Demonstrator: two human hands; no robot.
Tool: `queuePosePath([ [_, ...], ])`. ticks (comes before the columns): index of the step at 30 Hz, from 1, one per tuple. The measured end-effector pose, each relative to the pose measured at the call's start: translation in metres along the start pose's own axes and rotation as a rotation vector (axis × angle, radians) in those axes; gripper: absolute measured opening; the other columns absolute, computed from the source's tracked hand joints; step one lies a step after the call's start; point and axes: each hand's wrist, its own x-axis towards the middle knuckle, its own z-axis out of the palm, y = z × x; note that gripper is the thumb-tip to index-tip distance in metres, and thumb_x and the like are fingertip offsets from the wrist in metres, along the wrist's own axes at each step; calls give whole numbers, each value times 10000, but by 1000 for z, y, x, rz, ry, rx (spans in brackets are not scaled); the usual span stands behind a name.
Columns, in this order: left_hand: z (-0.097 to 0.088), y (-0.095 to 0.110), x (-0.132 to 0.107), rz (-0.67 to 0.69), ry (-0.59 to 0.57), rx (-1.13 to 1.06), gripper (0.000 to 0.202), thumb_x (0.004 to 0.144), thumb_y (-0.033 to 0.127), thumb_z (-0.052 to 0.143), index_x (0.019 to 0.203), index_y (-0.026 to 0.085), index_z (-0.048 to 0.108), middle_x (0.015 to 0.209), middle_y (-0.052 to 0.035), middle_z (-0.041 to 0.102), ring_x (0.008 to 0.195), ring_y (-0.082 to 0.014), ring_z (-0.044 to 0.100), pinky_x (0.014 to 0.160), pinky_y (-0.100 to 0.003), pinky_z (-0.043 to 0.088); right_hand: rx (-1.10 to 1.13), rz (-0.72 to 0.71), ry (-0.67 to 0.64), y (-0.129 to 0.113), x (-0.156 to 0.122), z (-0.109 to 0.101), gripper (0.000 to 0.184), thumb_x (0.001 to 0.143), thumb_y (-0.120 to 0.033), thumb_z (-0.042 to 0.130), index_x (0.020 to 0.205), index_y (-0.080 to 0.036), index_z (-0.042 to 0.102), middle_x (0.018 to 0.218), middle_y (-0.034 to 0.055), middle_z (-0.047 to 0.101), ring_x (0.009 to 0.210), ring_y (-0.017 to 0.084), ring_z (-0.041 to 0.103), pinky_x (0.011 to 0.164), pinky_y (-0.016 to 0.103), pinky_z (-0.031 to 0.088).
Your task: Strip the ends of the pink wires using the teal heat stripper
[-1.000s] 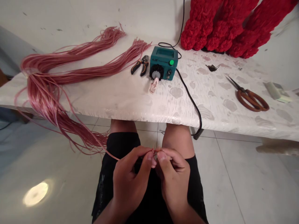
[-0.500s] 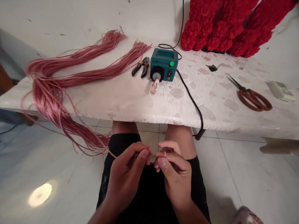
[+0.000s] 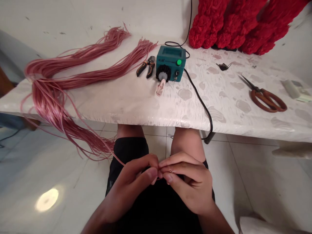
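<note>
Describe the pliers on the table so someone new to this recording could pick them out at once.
On the white mottled table, find the teal box with a green button. Just left of it lie pliers, between the box and the pink strands. Their orange-and-black handles set them apart from the rust-brown scissors farther right.

**Right hand (image 3: 187, 183) closes up against left hand (image 3: 129, 185)**
Its fingers, parted earlier, now curl in and meet the left fingertips at the pink strand (image 3: 117, 157); a pale object (image 3: 258, 227) replaces the patterned one at lower right.
</note>
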Motion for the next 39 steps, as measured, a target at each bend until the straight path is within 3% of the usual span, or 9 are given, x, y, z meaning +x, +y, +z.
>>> queuePosePath([
  [4,-4,2,2,-24,-19,53,489,959,616,530,722,189,507,731,25,449,708,-145,410,661,-288,319,-123,-117,-124,-6,4,-5,123,869,-28,704,895,-109,792,920,73,779,832,136,758,767,205,636],
  [11,-10,1,3,-105,-106,50,296,938,406,645,750,189,573,747,30,494,721,-137,446,663,-275,328,-220,-188,-181,-9,3,-9,92,873,-40,703,872,-79,786,923,79,794,793,124,758,753,193,626],
  [18,-15,0,8,-72,-208,-50,335,971,340,597,685,170,559,706,26,480,670,-126,429,638,-277,323,-154,-146,-151,-8,1,-8,98,880,-46,699,898,-72,792,919,101,793,813,140,771,752,190,641],
  [21,-13,-3,8,-28,-170,-18,380,1000,329,558,657,166,540,700,27,480,661,-116,430,623,-268,322,-141,-101,-111,-7,-1,-7,126,881,-37,698,941,-89,796,928,97,788,825,144,770,758,199,646],
  [26,-4,-7,6,101,-11,76,344,1040,257,501,711,171,551,731,20,541,689,-105,485,653,-243,376,-120,-22,0,0,-7,-5,191,866,-26,713,995,-142,794,987,69,777,885,146,759,795,223,650],
  [30,0,-10,8,224,12,30,251,1036,215,506,831,175,646,806,-24,624,816,-145,591,749,-268,472,-135,3,71,4,-12,-5,262,857,-10,712,1019,-200,792,1000,31,770,907,144,751,783,237,651],
  [33,2,-9,10,236,4,56,267,1022,218,534,802,160,674,812,-52,635,859,-166,600,733,-269,489,-142,7,116,5,-14,-3,278,853,-16,716,1017,-227,793,1003,19,769,897,144,749,771,244,656],
  [37,11,-11,7,175,2,31,287,1065,247,447,847,176,620,756,-17,664,667,-120,624,657,-259,484,-163,7,181,6,-16,1,287,858,-26,707,1019,-247,793,1005,24,752,882,153,751,750,260,661],
  [39,17,-14,4,142,64,30,291,1081,287,407,865,188,574,660,31,602,514,-78,527,532,-222,414,-159,-11,201,6,-16,3,286,858,-30,703,1020,-248,790,988,32,738,867,160,747,733,268,655],
])
